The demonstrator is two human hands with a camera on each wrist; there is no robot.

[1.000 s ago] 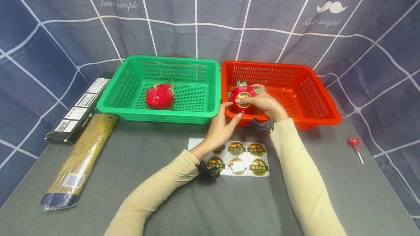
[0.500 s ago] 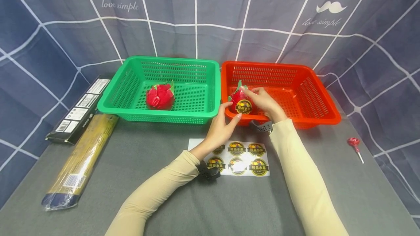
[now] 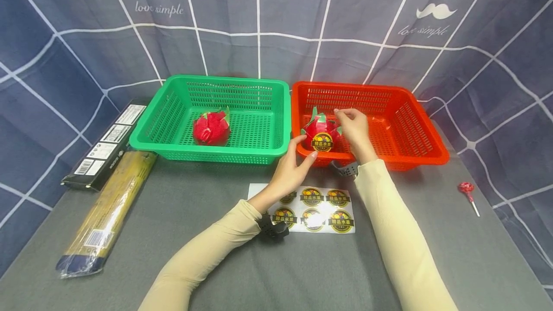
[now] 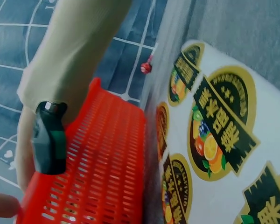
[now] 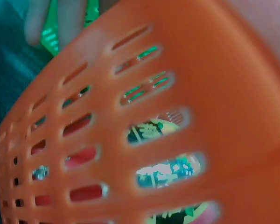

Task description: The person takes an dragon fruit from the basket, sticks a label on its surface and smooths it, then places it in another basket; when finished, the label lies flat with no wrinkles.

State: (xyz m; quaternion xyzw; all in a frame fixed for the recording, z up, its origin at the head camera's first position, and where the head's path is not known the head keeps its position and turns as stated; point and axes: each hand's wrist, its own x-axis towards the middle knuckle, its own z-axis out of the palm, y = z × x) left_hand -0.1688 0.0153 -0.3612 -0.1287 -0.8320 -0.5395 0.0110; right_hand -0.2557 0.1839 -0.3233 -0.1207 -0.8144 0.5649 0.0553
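A red dragon fruit (image 3: 318, 127) with green-tipped scales sits at the left end of the red basket (image 3: 414, 157). On its near side is a round black-and-gold sticker (image 3: 322, 142). My left hand (image 3: 290, 169) is at the basket's front left corner, thumb and index finger spread beside the rim. Just right of the fruit, my right hand (image 3: 354, 128) hovers over the basket, fingers loosely bent, with nothing visible in them. The right wrist view looks through the holes of the basket wall (image 5: 224, 116); parts of stickers show behind it. A sticker sheet (image 3: 325, 228) lies below my hands.
Left of the red basket stands a green basket (image 3: 207, 152) holding another dragon fruit (image 3: 211, 128). At the far left lie a black box (image 3: 105, 145) and a long yellow plastic-wrapped pack (image 3: 105, 212). A red lollipop (image 3: 466, 187) lies on the right. A checked curtain (image 3: 285, 8) hangs behind.
My right hand has drawn off the fruit toward the right. The fruit's sticker sits lower on its near side than a second ago. My left hand stays at the rim.
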